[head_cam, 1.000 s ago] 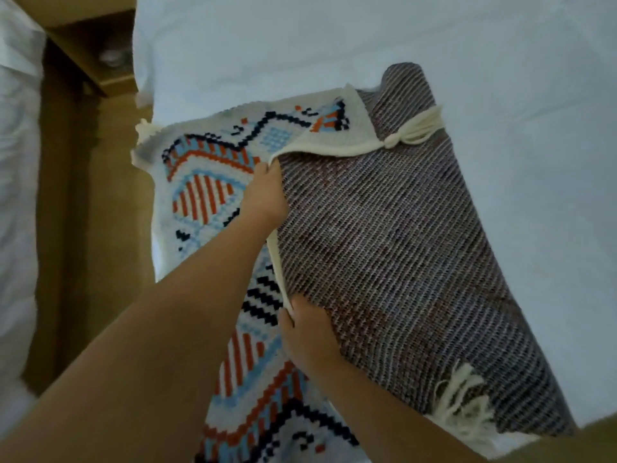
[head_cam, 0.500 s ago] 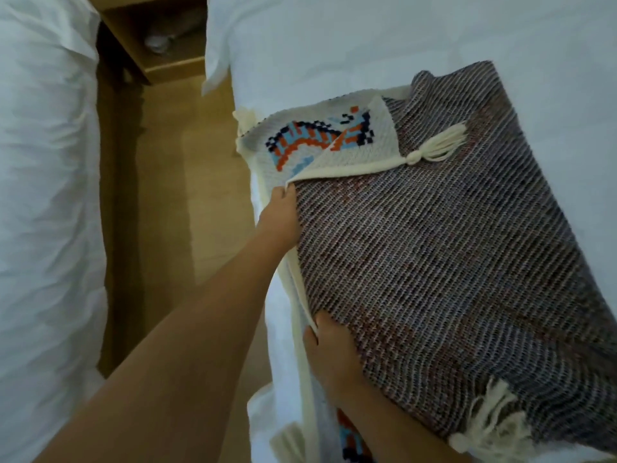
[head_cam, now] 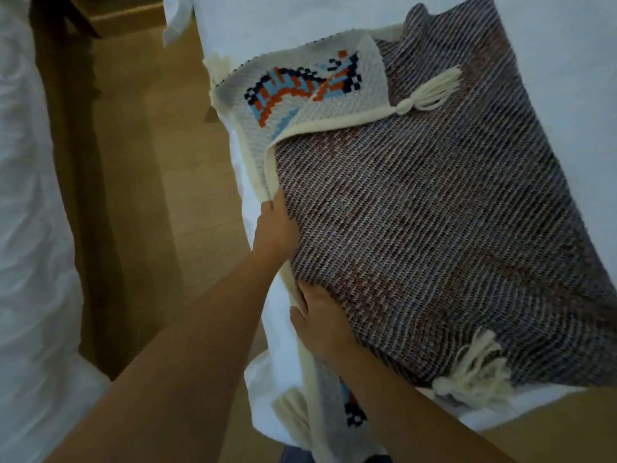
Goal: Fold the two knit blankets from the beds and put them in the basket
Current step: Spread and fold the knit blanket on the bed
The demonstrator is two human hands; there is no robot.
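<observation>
The left hand (head_cam: 274,228) and the right hand (head_cam: 322,324) each grasped the folded blanket's (head_cam: 434,212) edge on the bed (head_cam: 567,61).

Blanket (head_cam: 434,228) on bed (head_cam: 551,78); floor (head_cam: 140,162) left of it, second bed (head_cam: 30,228) beyond.
</observation>
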